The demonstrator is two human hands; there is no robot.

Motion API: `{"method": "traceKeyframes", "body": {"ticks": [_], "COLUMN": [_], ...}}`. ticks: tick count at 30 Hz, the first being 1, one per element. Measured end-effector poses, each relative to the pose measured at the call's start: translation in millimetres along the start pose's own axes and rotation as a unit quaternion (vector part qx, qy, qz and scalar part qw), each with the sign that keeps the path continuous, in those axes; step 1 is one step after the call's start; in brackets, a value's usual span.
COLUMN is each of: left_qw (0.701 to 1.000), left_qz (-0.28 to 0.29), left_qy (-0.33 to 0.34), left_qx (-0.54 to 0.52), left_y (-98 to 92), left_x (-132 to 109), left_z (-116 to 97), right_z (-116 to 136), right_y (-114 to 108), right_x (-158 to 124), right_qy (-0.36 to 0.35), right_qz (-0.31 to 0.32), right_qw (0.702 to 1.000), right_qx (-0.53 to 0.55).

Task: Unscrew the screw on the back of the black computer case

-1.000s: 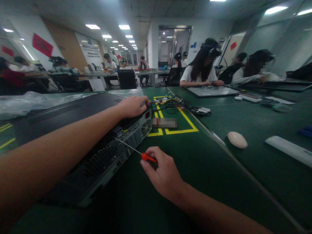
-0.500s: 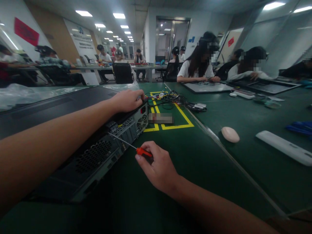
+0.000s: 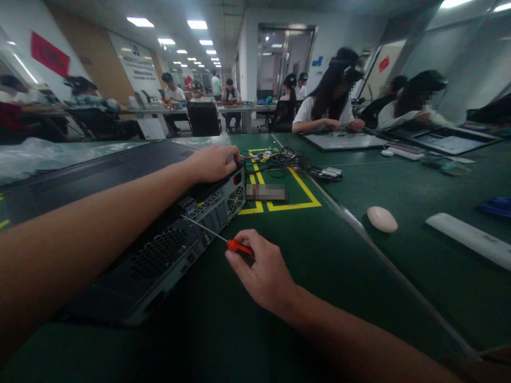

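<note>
A black computer case (image 3: 99,169) lies on its side on the green table (image 3: 319,255), its rear panel turned toward the right. Across its top, near the rear corner, my left hand (image 3: 215,162) presses down with bent fingers curled over the edge. My right hand (image 3: 261,266) is closed around the red and black handle of a screwdriver (image 3: 238,247). The thin shaft runs up and left to the rear panel, by the slot covers. Shadow hides the exact spot its tip touches. Right of the shaft, the panel shows a round fan grille (image 3: 235,199).
Bundled cables (image 3: 293,159) lie behind the case, near yellow tape markings (image 3: 293,206). A pale mouse (image 3: 382,219) and a long white bar (image 3: 467,236) are at the right. Clear plastic wrap (image 3: 35,154) sits at the left. Co-workers (image 3: 329,101) work across the table.
The whole view has shifted slightly, so everything appears a little further right. Both hands, the screwdriver and the case keep nearly the same positions relative to each other.
</note>
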State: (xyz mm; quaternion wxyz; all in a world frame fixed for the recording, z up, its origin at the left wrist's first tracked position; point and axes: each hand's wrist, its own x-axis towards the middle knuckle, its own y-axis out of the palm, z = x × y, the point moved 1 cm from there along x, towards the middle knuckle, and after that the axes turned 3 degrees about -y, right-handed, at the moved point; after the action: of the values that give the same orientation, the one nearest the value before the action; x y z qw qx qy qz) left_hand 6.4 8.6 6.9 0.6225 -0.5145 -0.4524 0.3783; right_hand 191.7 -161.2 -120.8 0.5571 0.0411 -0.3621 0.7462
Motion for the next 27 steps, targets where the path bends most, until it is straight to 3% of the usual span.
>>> {"method": "traceKeyframes", "body": {"ticks": [17,27], "left_qw": [1.0,1.0], "left_qz": [0.007,0.009], "left_qy": [0.001,-0.001], "left_qx": [0.016,0.009], "left_y": [0.1,-0.1], "left_x": [-0.5,0.3], "left_z": [0.3,0.9], "right_z": [1.3,0.9], "right_y": [-0.7,0.2], "right_x": [0.2,-2.2], "right_qy": [-0.013,0.016], "right_qz": [-0.008,-0.002], "right_qw": [1.0,0.999], "right_qx": [-0.003,0.028]}}
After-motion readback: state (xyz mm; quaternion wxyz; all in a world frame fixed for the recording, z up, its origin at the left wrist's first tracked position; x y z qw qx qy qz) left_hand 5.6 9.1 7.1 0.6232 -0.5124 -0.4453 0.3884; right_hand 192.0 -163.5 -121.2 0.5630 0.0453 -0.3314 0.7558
